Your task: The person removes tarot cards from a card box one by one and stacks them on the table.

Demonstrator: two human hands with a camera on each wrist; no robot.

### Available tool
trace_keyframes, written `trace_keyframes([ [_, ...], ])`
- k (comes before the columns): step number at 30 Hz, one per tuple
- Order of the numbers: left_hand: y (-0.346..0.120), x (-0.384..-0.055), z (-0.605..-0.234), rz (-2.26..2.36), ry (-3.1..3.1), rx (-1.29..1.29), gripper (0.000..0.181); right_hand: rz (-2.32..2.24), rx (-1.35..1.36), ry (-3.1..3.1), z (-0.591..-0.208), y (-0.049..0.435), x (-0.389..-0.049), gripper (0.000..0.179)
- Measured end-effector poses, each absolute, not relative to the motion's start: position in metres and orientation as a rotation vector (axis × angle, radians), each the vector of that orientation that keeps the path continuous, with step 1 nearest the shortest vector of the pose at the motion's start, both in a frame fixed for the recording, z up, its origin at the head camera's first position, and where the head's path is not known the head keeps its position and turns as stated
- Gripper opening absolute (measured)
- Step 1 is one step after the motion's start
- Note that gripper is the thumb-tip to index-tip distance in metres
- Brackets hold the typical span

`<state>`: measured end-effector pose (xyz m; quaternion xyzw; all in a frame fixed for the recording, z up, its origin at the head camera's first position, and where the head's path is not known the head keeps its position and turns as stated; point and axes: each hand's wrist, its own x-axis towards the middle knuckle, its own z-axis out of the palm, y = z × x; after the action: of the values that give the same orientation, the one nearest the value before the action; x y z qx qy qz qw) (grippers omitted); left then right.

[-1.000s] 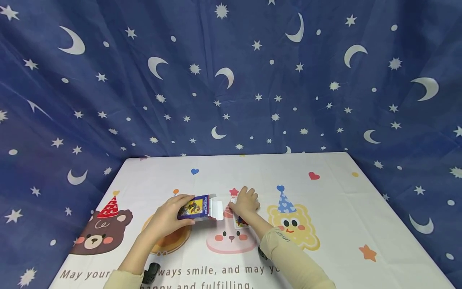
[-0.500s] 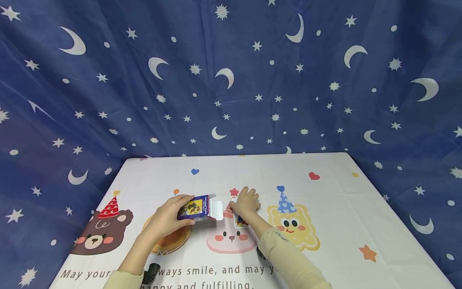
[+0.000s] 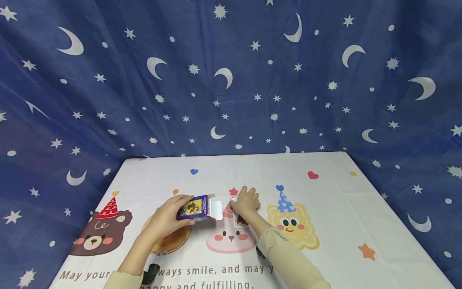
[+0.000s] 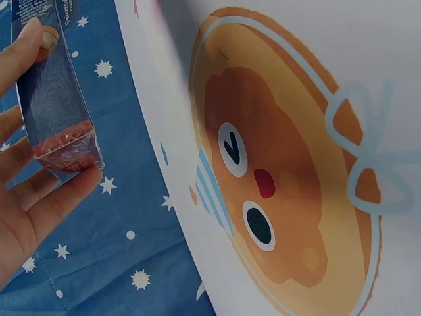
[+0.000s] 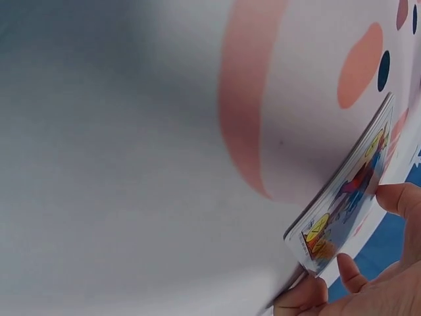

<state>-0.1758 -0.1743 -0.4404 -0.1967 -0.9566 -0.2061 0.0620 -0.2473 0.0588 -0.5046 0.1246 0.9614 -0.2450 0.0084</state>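
Note:
My left hand (image 3: 167,216) grips a blue tarot card box (image 3: 195,206) above the table, thumb on the near side and fingers on the far side. An open white flap (image 3: 216,210) sticks out of the box's right end. In the left wrist view, the left fingertips (image 4: 82,184) press along the box's red-edged bottom (image 4: 69,148). My right hand (image 3: 246,204) holds a thin stack of picture cards (image 3: 240,221) by its edges on the tablecloth. The right wrist view shows the top card (image 5: 352,191) face up, with yellow discs on it; the hand hides part of the stack.
A white tablecloth (image 3: 335,208) printed with cartoon animals and lettering covers the table. Behind it hangs a blue curtain (image 3: 231,80) with moons and stars. Dark wrist-worn devices show by the left sleeve (image 3: 124,279) and right sleeve (image 3: 288,255).

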Motion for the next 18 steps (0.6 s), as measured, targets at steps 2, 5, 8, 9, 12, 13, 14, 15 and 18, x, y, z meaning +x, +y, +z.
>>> trace_keyframes([
  [2,-0.1745,-0.1756,-0.4403,-0.626,-2.889,-0.594,0.071,-0.762,0.386,3.003,-0.5052,0.0588,-0.2480,0.067],
  [5,-0.1740,-0.1760,-0.4397,-0.630,-2.890,-0.596,0.071,-0.766,0.382,2.977,-0.4972,0.0589,-0.2438,0.068],
  [8,-0.1734,-0.1767,-0.4394,-0.632,-2.893,-0.595,0.071,-0.739,0.383,2.981,-0.4967,0.0594,-0.2434,0.069],
  [9,-0.1733,-0.1768,-0.4393,-0.630,-2.894,-0.592,0.071,-0.733,0.380,2.984,-0.4965,0.0595,-0.2432,0.069],
  [12,-0.1730,-0.1768,-0.4393,-0.632,-2.894,-0.584,0.071,-0.726,0.363,2.990,-0.4961,0.0598,-0.2431,0.068],
  [13,-0.1730,-0.1769,-0.4395,-0.633,-2.893,-0.584,0.071,-0.726,0.356,2.991,-0.4964,0.0599,-0.2432,0.068],
  [14,-0.1728,-0.1768,-0.4394,-0.632,-2.892,-0.586,0.071,-0.730,0.350,2.995,-0.4965,0.0600,-0.2433,0.068],
  [15,-0.1726,-0.1767,-0.4393,-0.634,-2.892,-0.587,0.071,-0.733,0.343,3.000,-0.4969,0.0600,-0.2435,0.067],
  [18,-0.1724,-0.1771,-0.4398,-0.634,-2.890,-0.592,0.071,-0.724,0.323,3.013,-0.4982,0.0602,-0.2438,0.067],
])
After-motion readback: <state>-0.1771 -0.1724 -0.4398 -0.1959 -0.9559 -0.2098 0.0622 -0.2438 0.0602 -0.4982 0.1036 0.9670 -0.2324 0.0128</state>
